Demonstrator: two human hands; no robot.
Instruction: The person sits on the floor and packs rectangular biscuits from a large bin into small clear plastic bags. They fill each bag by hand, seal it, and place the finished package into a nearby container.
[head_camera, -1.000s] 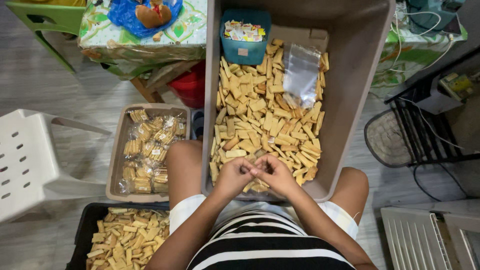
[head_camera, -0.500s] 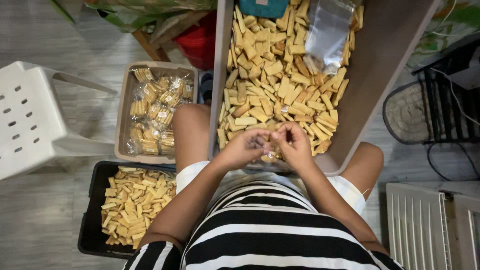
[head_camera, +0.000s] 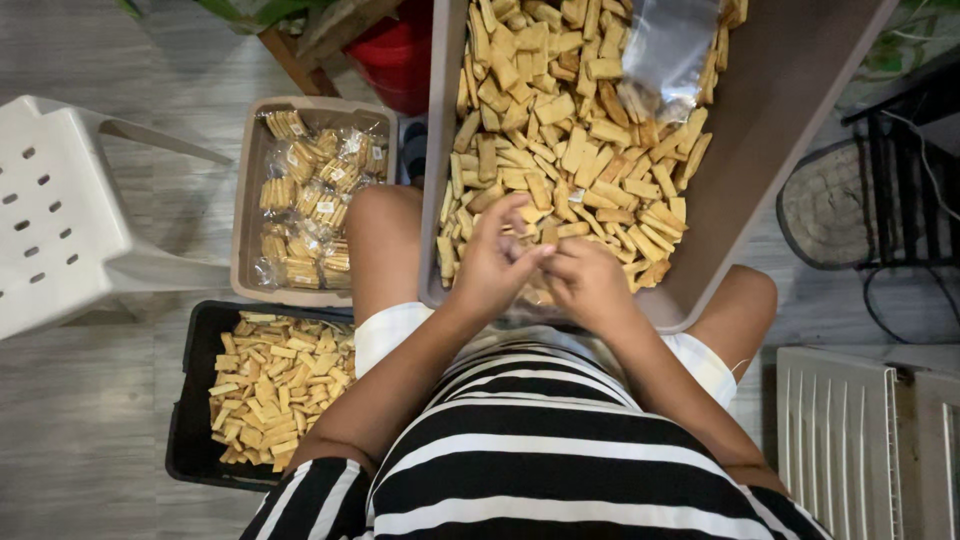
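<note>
Two hands work over one big grey tub (head_camera: 790, 120) that rests on the person's two bare knees. The tub is full of flat yellow biscuit sticks (head_camera: 560, 150), too many to count. The left hand (head_camera: 492, 262) and the right hand (head_camera: 585, 280) meet at the near edge of the tub, fingertips touching. Both are curled narrow, pinching something small between them; I cannot tell what it is. One clear plastic bag (head_camera: 668, 50) lies on the biscuits at the far end.

On the floor to the left sit two trays. One beige tray (head_camera: 243, 230) holds many small packed bags of biscuits. One black tray (head_camera: 190, 400) holds loose biscuits. They sit just beside each other. One white plastic chair (head_camera: 60, 220) stands further left, with bare floor (head_camera: 90, 430) in front of it
</note>
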